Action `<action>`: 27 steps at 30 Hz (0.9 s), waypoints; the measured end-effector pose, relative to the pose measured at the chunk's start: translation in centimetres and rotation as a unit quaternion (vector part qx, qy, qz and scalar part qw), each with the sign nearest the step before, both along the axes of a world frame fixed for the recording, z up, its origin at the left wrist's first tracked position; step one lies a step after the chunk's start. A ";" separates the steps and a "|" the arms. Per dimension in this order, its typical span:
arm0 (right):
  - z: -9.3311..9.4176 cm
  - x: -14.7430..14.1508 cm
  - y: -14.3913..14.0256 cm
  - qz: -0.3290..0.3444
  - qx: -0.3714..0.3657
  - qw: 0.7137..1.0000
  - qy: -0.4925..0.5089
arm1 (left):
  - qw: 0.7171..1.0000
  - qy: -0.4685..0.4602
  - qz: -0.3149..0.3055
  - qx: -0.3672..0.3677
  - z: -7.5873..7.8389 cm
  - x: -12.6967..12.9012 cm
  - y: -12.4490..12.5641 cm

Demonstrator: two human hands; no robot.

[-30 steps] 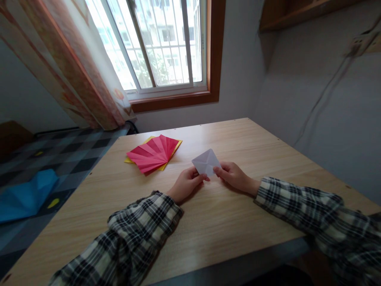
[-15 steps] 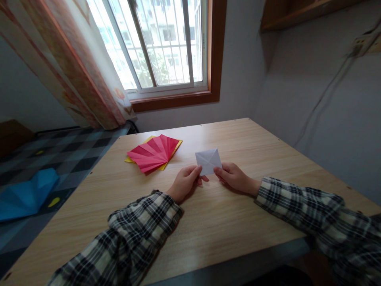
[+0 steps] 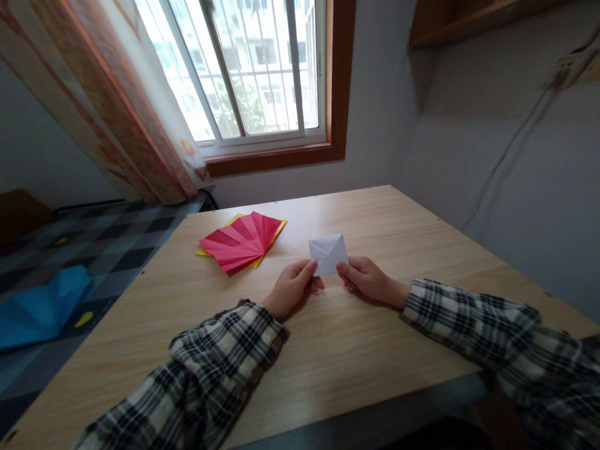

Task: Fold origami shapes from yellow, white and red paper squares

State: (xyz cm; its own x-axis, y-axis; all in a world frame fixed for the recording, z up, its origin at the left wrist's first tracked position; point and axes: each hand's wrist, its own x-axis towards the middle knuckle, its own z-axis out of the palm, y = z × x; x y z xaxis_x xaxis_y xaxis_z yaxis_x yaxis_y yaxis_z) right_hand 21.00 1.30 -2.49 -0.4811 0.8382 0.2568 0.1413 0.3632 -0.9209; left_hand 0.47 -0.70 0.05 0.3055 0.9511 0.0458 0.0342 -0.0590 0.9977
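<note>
Where daylight falls through the window (image 3: 253,69), a wooden table (image 3: 375,337), both hands' fingers (image 3: 307,270) pinched on white folded paper (image 3: 329,253).

No legible text, labels, brands, numbers or signs in the head view. Surfaces checked — white folded paper (image 3: 329,254): blank, creases only; red pleated paper (image 3: 241,240) and the yellow sheet (image 3: 205,252) under it: plain colour; wooden table (image 3: 328,350): bare grain; curtain (image 3: 117,112): printed pattern, no lettering; wall socket (image 3: 569,67) — too small and blurred to read any marking.
</note>
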 end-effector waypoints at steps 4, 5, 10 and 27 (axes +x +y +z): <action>-0.3 0.0 0.1 0.008 -0.008 1.000 0.005 | 1.000 0.007 0.003 0.005 0.4 0.0 -0.1; -0.2 0.1 0.1 0.007 -0.008 1.000 0.002 | 1.000 0.009 0.006 0.007 0.4 0.0 -0.1; 0.1 0.1 0.1 0.001 -0.013 1.000 0.012 | 0.999 0.001 0.026 0.019 0.2 -0.1 0.0; 0.5 -0.2 0.1 -0.036 -0.024 0.998 0.038 | 0.998 -0.056 0.015 0.002 -0.1 0.1 0.0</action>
